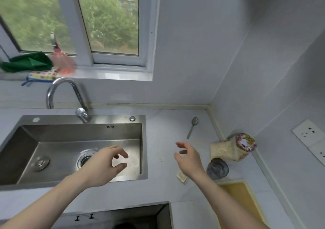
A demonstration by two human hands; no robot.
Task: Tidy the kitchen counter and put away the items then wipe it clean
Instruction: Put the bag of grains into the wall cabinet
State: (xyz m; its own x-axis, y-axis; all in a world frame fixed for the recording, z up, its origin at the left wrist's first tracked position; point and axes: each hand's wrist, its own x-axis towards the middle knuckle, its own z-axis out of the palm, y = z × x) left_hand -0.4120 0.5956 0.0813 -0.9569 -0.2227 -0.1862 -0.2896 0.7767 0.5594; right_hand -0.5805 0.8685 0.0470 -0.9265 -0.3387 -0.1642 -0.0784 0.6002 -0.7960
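I read both hands as empty with fingers loosely spread: the left hand (105, 163) is above the stainless sink (135, 175) basin, and the right hand (189, 158) is above the kitchen counter (163, 139) just right of the sink. On that counter I see a spoon (193, 127) near the back wall, a tipped jar (233, 146) of pale contents in the corner, a dark round container (217, 168) beside it, a small cream piece (182, 176) under the right wrist, and a yellow board (241, 195) at the front edge. A green cloth (28, 62) lies on the windowsill (112, 73).
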